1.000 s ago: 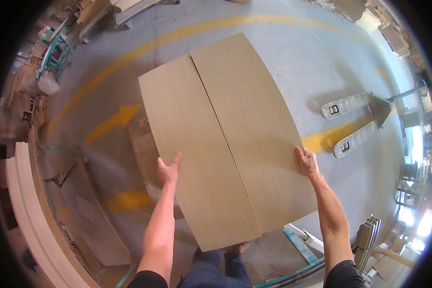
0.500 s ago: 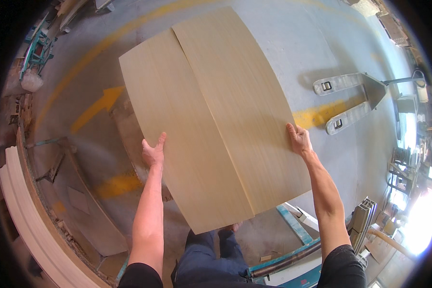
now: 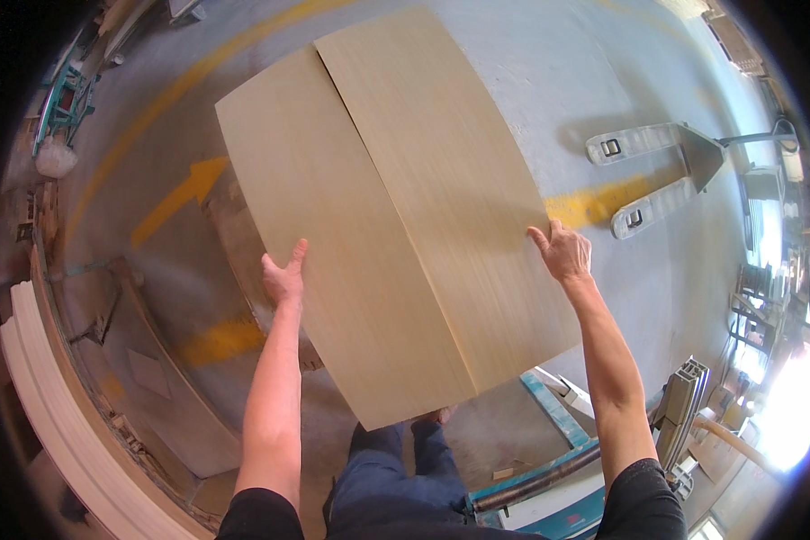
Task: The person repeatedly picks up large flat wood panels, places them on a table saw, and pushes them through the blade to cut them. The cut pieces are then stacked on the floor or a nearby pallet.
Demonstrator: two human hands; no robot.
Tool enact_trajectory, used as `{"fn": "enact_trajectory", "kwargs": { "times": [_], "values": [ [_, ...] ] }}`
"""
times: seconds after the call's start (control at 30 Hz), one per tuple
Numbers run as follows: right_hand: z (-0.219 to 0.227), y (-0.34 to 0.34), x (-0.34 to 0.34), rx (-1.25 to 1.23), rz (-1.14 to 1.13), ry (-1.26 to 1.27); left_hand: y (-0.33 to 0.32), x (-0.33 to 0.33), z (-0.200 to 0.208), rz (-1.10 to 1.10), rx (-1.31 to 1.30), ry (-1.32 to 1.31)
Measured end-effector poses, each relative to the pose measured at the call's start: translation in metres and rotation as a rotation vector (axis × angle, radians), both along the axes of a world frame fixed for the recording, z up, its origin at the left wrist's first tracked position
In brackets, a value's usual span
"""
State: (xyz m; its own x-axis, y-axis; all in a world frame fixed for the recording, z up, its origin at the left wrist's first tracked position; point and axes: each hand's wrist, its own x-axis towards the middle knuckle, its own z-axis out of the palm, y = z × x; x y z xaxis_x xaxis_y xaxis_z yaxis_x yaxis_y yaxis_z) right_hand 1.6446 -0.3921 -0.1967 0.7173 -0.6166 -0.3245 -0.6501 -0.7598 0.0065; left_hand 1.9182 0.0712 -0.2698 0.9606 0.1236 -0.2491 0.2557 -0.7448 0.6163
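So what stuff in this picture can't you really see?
All in the head view:
Underside of the wood-grain panels: faces away, so whatever is beneath is covered.
Left hand: most fingers are hidden by the hand itself and the panel edge.
Teal-framed equipment: cut off by the lower edge, partly covered by the right arm.
Things at far right: washed out by bright glare.

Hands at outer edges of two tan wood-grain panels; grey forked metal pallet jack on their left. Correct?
Wrong side: in the head view the grey forked metal pallet jack is right of two tan wood-grain panels. Left hand and right hand at outer edges: correct.
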Motion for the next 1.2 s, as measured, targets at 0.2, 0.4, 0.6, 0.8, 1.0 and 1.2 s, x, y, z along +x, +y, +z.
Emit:
{"fn": "enact_trajectory", "kwargs": {
  "times": [0.2, 0.4, 0.6, 0.8, 1.0, 1.2],
  "values": [
    [-0.003, -0.001, -0.077, 0.005, -0.102, -0.287, 0.025, -0.024, 0.008, 0.088, -0.591, 0.115],
    [-0.001, 0.021, -0.183, 0.554, -0.48, -0.091, 0.088, -0.186, 0.036, 0.071, -0.719, 0.425],
    [-0.001, 0.05, -0.186, 0.463, -0.543, -0.24, 0.078, -0.254, 0.047, 0.163, -0.721, 0.552],
    [-0.01, 0.051, -0.186, 0.373, -0.488, -0.158, 0.083, -0.251, 0.047, 0.141, -0.746, 0.55],
    [-0.005, 0.052, -0.182, 0.379, -0.475, -0.164, 0.088, -0.247, 0.032, 0.161, -0.814, 0.527],
    [0.09, 0.084, -0.184, 0.092, -0.267, -0.362, 0.124, -0.265, 0.027, 0.078, -0.414, 0.251]
  ]
}}
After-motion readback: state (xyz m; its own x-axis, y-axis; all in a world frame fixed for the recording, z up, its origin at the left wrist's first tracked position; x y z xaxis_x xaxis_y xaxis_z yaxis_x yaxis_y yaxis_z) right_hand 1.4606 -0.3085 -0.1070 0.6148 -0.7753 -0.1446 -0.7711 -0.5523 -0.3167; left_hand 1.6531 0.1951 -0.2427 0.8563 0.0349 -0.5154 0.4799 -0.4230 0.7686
